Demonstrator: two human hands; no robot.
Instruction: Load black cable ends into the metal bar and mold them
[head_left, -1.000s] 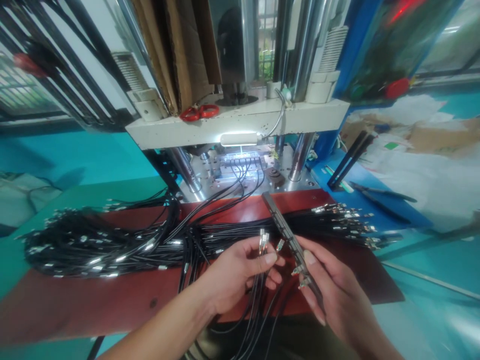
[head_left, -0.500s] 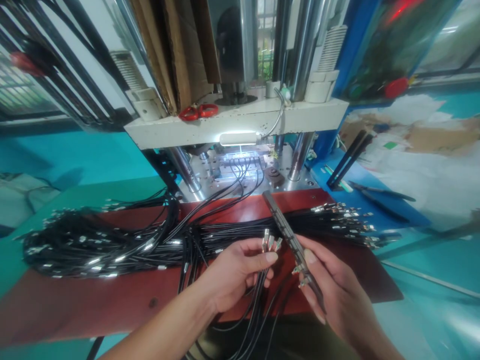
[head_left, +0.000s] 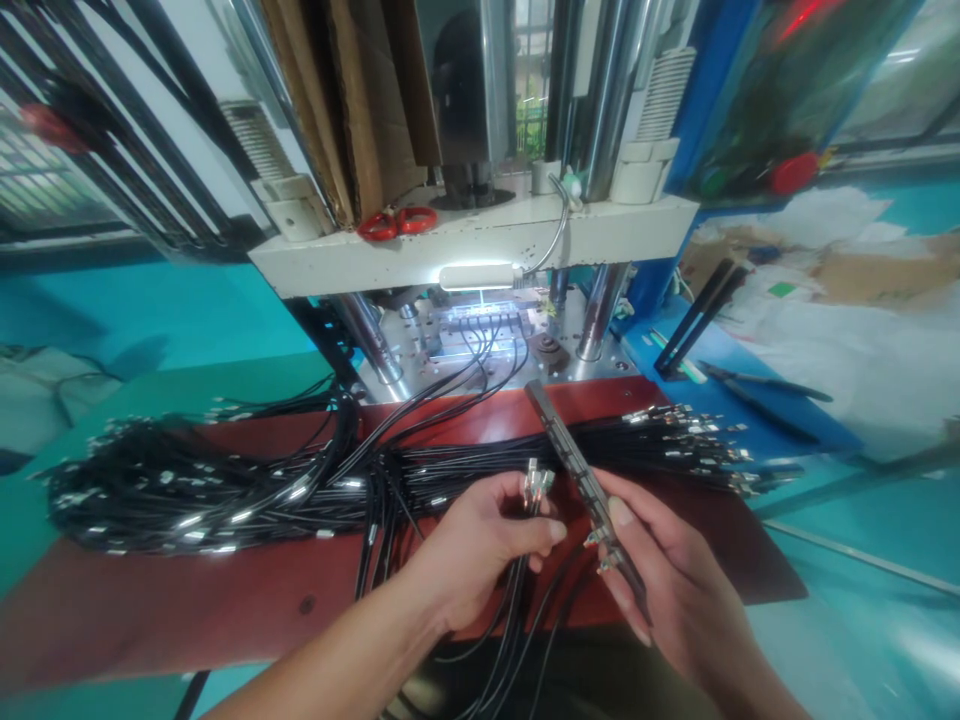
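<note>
Between thumb and fingers, my left hand point(head_left: 487, 545) pinches several black cables just below their metal connectors point(head_left: 536, 484), which point upward in a small cluster. The cables hang down from that hand past the board's front edge. My right hand point(head_left: 671, 570) is closed around a dark slotted metal bar point(head_left: 570, 462), held slanting with its far end up and to the left. A couple of connectors sit in slots near the bar's lower end, with their cables hanging below. The left hand's connectors are a little left of the bar, apart from it.
A large bundle of black cables point(head_left: 247, 490) lies across the red board point(head_left: 187, 610). Behind stands a press with a white crossbeam point(head_left: 600, 240); cables run into its lit lower fixture point(head_left: 480, 335). Red-handled scissors point(head_left: 397, 223) rest on the beam. Black tweezers point(head_left: 765, 385) lie right, on a blue surface.
My left thumb has shifted slightly right and down, and the connectors in that hand have drawn closer together. The right hand and bar have hardly moved.
</note>
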